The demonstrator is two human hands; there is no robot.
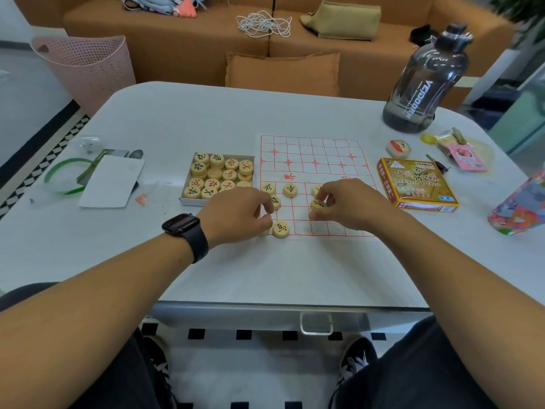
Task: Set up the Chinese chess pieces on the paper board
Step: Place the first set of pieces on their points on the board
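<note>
A round wooden chess piece (318,204) with a black character is pinched between the curled fingers of the right hand (348,205), just above the near half of the paper board (317,160). The left hand (239,216) is bent at the board's near left corner, its fingertips closed on a piece that is mostly hidden; a dark smartwatch (184,228) is worn on this wrist. Flat pale discs are seen beside it: one at the near edge (280,229) and two in a row further up (290,190). The board is thin white paper with a red printed grid. To its left, an open white box (219,180) is filled with more round pieces, red and black. A glossy yellow lid (417,184) lies to the right. All is laid on a smooth white table (177,119) with rounded corners. Behind it, a dark translucent water jug (427,81) and an orange sofa (295,45) are seen.
</note>
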